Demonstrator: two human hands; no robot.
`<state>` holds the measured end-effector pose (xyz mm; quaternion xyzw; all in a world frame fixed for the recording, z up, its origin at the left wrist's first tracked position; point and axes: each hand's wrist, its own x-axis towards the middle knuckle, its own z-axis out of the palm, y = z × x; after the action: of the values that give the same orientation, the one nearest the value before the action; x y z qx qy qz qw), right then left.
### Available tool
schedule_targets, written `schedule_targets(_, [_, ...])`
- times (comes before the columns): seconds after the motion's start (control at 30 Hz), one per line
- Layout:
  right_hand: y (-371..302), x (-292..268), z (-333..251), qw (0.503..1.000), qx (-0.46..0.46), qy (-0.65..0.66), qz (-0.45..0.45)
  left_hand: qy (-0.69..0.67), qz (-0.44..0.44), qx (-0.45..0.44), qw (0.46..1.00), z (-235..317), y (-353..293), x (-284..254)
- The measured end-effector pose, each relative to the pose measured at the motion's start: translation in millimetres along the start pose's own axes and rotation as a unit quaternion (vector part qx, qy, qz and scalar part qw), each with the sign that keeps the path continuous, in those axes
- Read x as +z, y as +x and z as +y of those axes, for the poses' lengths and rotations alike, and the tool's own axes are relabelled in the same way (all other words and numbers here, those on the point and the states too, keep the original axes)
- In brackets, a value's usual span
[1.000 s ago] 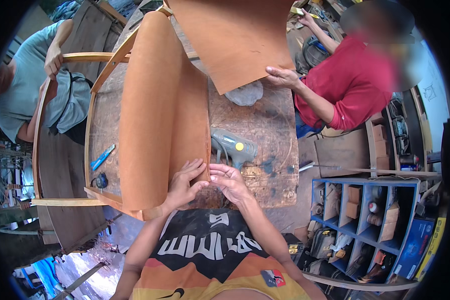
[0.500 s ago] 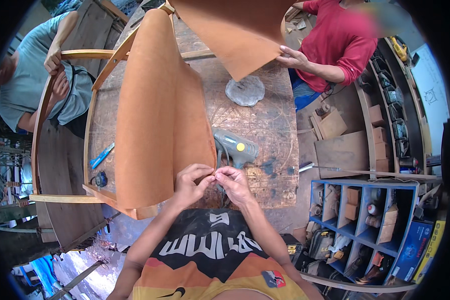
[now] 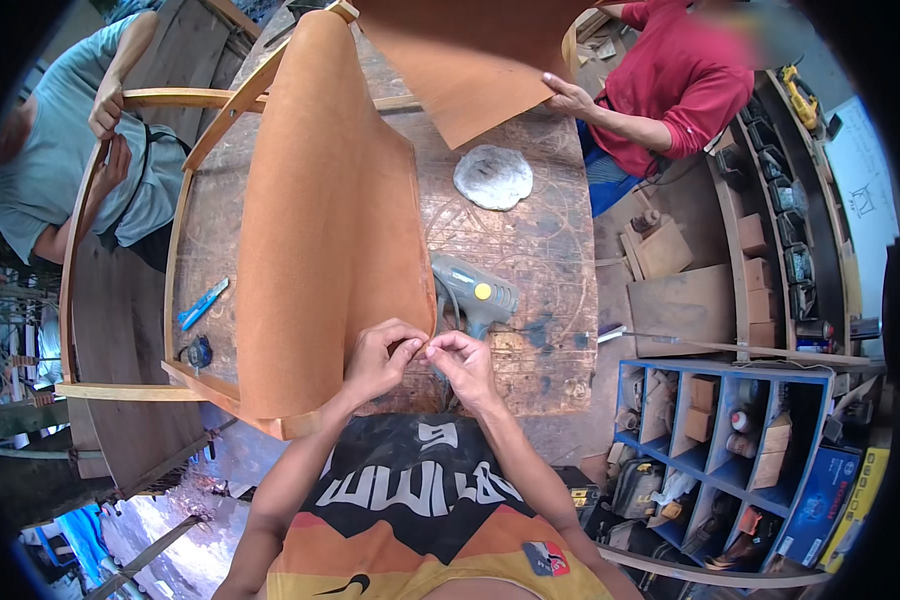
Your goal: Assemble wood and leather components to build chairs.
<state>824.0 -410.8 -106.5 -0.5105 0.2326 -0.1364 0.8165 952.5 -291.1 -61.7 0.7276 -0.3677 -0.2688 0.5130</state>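
A large tan leather sheet point(image 3: 295, 230) is draped over a wooden chair frame point(image 3: 220, 120) on the worktable. At the sheet's near right corner, my left hand point(image 3: 385, 360) pinches the leather's edge between thumb and fingers. Right beside it, my right hand point(image 3: 460, 365) is closed in a pinch at the same corner; whatever sits between its fingertips is too small to make out. Just beyond my right hand lies a grey heat gun point(image 3: 480, 290) with a yellow round mark, its cord near my fingers.
A blue utility knife point(image 3: 205, 303) and a dark round tool point(image 3: 200, 352) lie left. Beyond the heat gun is a whitish round pad point(image 3: 493, 178). One person grips the frame at left; another, in red, holds a second leather piece point(image 3: 470, 90). Blue shelving point(image 3: 725, 370) stands right.
The leather and frame have shifted very slightly. The person in red has moved the second leather piece a little up and left. My hands keep pinching at the corner, fingertips slightly further apart.
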Motion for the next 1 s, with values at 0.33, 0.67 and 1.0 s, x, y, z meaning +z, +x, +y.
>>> schedule_targets(0.33, [-1.1,-11.6,-7.8,0.993,-0.040,-0.018,-0.106,0.073,-0.074,0.045,0.994,12.4,11.1,-13.8])
schedule_targets(0.67, [-2.8,-10.3,-15.4,0.996,-0.041,0.017,-0.078,0.024,-0.016,0.104,0.994,-4.6,9.7,12.7])
schedule_targets(1.0, [1.7,22.9,-17.1,0.981,-0.045,-0.184,-0.036,-0.259,0.129,-0.052,0.956,-58.4,-16.8,35.9])
